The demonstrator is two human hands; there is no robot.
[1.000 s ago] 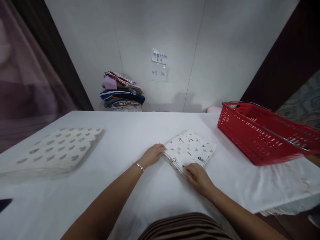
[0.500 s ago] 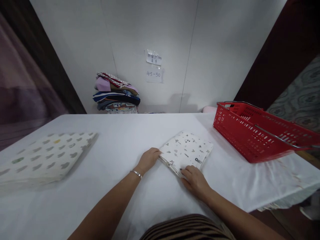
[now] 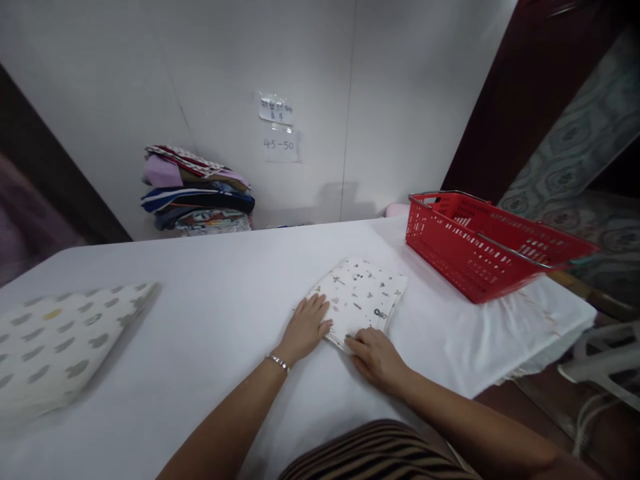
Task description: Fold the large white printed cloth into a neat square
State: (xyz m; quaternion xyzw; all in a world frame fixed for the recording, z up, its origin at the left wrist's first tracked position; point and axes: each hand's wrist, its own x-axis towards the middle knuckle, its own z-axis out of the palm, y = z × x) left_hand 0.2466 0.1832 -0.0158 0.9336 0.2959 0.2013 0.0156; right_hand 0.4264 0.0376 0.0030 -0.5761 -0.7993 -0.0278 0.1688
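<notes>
A small folded white cloth [image 3: 361, 297] with tiny dark prints lies on the white table [image 3: 220, 280], right of centre. My left hand [image 3: 306, 327] rests flat on its near left corner, fingers spread a little, a bracelet on the wrist. My right hand [image 3: 375, 357] presses on the cloth's near edge with its fingertips. Neither hand lifts the cloth.
A red plastic basket [image 3: 480, 243] with a metal handle stands at the table's right end. A larger folded cloth [image 3: 55, 337] with grey spots lies at the far left. A stack of folded clothes [image 3: 195, 193] sits against the back wall under two paper notes [image 3: 277, 127].
The view has swung to the right. My left hand has slid from the cloth's left edge onto its near corner; my right hand stays at the near edge.
</notes>
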